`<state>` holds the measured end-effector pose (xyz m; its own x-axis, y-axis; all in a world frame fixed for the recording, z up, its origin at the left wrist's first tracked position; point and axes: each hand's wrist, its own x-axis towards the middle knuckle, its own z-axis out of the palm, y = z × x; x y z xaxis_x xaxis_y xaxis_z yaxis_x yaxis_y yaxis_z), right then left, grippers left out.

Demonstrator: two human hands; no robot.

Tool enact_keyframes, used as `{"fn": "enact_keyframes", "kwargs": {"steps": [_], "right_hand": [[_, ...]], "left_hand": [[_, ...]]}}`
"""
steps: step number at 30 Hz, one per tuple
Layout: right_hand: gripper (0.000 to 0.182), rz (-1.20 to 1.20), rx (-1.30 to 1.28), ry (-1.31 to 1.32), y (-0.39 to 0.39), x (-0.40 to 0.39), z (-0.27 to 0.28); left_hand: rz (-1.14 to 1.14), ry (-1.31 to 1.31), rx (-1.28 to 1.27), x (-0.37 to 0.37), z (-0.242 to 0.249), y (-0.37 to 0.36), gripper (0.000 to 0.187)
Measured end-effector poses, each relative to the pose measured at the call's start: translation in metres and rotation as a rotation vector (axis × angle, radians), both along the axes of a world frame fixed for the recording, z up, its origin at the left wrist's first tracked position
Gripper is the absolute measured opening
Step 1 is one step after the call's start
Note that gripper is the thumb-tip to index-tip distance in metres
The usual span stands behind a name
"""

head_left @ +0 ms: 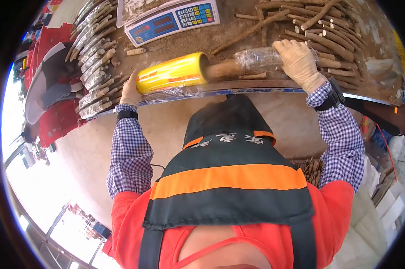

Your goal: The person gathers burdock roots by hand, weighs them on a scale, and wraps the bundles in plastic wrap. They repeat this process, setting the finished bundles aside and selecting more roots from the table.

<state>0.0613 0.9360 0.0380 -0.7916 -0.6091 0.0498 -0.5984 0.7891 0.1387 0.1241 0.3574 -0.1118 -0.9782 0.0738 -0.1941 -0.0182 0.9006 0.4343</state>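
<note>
My gloved left hand [130,91] grips the left end of a yellow roll of plastic film [171,72], held along the table's near edge. A brown, motion-blurred length [223,69] extends from the roll's right end to a stick bundle wrapped in clear film [257,58]. My right hand [296,62], also gloved, is closed over the right end of that bundle, beside the pile of sticks. Loose clear film [171,93] hangs below the roll. Both thumbs and fingers are partly hidden.
A digital scale [171,22] stands at the back of the table [238,38]. Film-wrapped stick bundles [92,60] are lined up at left. Loose sticks [334,42] lie heaped at right. A short stick piece [136,51] rests before the scale. A person in a white hat [34,96] is at far left.
</note>
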Motion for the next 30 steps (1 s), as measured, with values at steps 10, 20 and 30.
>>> {"fn": "enact_keyframes", "kwargs": {"steps": [10, 20, 30], "right_hand": [[0.018, 0.083, 0.099, 0.065, -0.056, -0.020, -0.010], [0.017, -0.089, 0.017, -0.452, -0.125, -0.020, -0.044], [0.038, 0.038, -0.116, -0.609, -0.183, -0.018, -0.063]], "left_hand": [[0.474, -0.130, 0.707, -0.004, 0.012, 0.014, 0.036], [0.991, -0.211, 1.095, -0.014, 0.041, 0.036, 0.040], [0.947, -0.236, 0.982, -0.016, 0.042, 0.036, 0.046]]}}
